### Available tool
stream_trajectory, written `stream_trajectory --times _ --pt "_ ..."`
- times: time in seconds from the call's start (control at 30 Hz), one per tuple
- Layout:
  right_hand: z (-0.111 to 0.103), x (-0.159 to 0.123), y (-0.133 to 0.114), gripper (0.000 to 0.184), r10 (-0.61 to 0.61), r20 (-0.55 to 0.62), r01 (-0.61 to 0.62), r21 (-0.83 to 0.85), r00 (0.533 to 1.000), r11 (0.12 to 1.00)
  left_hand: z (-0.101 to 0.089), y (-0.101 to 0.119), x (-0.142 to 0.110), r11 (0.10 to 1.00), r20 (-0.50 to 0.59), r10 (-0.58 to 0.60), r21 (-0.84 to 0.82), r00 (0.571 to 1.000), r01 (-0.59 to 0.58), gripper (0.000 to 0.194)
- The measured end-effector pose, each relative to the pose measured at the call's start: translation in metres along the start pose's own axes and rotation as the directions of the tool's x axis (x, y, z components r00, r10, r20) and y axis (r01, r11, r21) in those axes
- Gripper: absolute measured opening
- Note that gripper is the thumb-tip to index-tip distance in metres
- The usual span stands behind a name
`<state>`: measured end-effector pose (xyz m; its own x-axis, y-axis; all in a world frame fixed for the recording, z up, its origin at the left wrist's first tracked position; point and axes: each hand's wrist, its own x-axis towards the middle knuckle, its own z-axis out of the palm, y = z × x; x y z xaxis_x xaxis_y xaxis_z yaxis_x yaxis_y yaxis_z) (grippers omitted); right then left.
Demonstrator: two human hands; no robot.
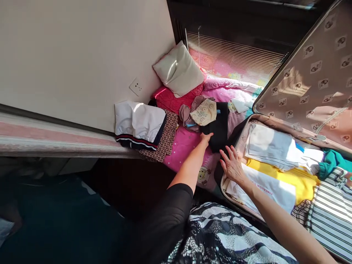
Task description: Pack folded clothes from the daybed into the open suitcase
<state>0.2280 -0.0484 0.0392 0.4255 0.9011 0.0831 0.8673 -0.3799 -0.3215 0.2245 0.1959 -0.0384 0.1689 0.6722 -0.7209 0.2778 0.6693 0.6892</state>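
A black folded garment (218,128) lies on the pink bedding. My left hand (206,138) is at its near left edge, thumb on top and the other fingers mostly hidden, seemingly gripping the cloth. Partly over the garment rests a cream printed bib-like cloth (204,112), beside a mauve crumpled cloth (187,116). My right hand (231,164) is empty with fingers spread, above the near left rim of an open suitcase (224,185). Inside the suitcase are a white folded garment (271,145), a yellow garment (305,183), a white lettered piece (275,187) and a striped garment (331,205).
White folded clothing (140,119) is stacked by the wall on a brown patterned cloth (166,135). A pale cushion (180,69) leans in the corner near a wall socket (135,87). The raised suitcase lid (313,73) stands at right, beside the window blind (236,51).
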Motion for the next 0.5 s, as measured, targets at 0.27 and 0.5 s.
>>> stream_trajectory --times 0.27,0.5 --pt "-0.006 0.009 -0.005 0.051 0.021 0.033 -0.024 0.078 0.999 0.997 -0.038 0.053 -0.041 0.985 0.257 -0.010 -0.167 0.966 0.055 0.033" --pt "-0.041 0.021 -0.015 0.068 0.398 -0.017 -0.255 0.742 0.917 0.620 -0.126 0.076 -0.120 0.977 0.509 0.075 -0.211 0.858 0.040 0.045"
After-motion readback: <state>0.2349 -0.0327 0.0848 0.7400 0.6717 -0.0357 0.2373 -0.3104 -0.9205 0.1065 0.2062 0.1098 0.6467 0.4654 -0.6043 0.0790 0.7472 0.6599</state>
